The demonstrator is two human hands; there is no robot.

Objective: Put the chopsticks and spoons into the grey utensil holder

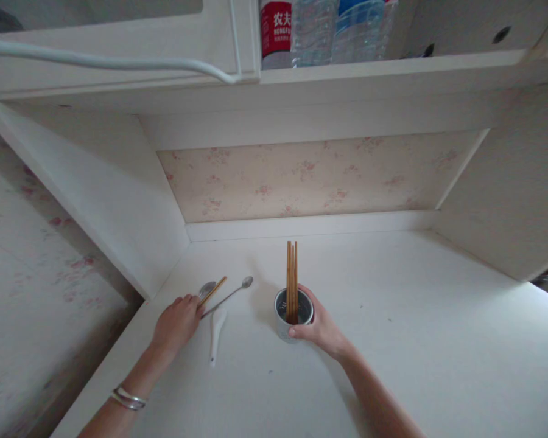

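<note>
My right hand [320, 328] is wrapped round a small white cup [287, 328] that stands on the white desk [393, 340]. Several wooden chopsticks [292, 277] stand upright in the cup. My left hand [178, 321] lies over a small pile of cutlery to the left, its fingers closed on the near ends. From under it stick out a wooden chopstick [214, 289], a metal spoon [237, 289] and the bowl of another metal spoon [206, 288]. A white ceramic spoon [217, 331] lies on the desk just right of the left hand.
The desk sits in a white alcove with side panels left and right and a flowered back wall [310, 182]. A shelf above holds water bottles [319, 30]. A white cable [105, 61] runs across the top left. A metal bracelet [128, 398] is on my left wrist.
</note>
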